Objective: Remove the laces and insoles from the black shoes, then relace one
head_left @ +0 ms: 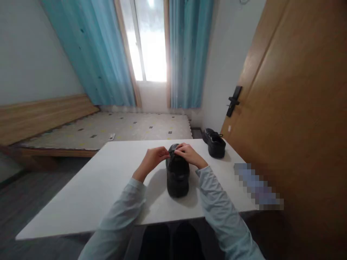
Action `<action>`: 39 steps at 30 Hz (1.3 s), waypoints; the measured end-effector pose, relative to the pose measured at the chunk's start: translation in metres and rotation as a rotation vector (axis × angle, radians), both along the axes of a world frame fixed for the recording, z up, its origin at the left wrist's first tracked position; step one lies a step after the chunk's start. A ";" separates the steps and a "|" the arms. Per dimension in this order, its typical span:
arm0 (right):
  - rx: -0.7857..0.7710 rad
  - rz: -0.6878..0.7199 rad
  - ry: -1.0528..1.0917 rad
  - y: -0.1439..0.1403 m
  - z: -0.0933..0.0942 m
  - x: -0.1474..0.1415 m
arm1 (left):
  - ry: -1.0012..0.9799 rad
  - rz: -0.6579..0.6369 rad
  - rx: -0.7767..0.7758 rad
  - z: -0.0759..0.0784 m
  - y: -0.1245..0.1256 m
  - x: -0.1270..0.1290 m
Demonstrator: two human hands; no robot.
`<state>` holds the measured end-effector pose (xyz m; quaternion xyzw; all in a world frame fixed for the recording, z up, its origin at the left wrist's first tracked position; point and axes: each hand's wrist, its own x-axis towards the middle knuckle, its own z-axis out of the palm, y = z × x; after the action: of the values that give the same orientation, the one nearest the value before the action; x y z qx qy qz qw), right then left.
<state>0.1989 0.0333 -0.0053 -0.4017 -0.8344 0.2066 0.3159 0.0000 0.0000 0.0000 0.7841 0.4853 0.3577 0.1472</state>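
A black shoe [178,180] stands upright on the white table [108,187], its heel towards me and its toe pointing away. Both hands are at the lacing on top of it. My left hand [155,159] comes in from the left with its fingers pinched together at the shoe's upper edge. From the right, my right hand [189,154] reaches across the lacing, fingers bent and closed. The dark laces barely stand out against the shoe, so what each fingertip grips is too small to make out.
Another black shoe [216,146] with laces stands at the table's far right. A blurred-out item [256,186] lies along the right edge, near the wooden door [292,108]. Beyond the table is a bed [135,124] with a small white object [112,137] on it.
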 end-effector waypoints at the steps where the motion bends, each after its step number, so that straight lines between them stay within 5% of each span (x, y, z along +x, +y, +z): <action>1: -0.005 -0.001 0.005 0.000 0.000 0.000 | 0.001 -0.011 -0.001 -0.002 0.001 -0.001; 16: -0.053 -0.032 0.083 -0.004 0.001 -0.001 | 0.061 -0.076 -0.059 -0.001 -0.002 0.000; 39: -0.018 -0.069 0.143 -0.006 0.005 -0.003 | -0.037 -0.090 0.175 -0.004 -0.003 0.009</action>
<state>0.1959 0.0270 -0.0007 -0.4172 -0.7933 0.2312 0.3783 0.0086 -0.0029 -0.0043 0.8083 0.4137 0.4061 0.1027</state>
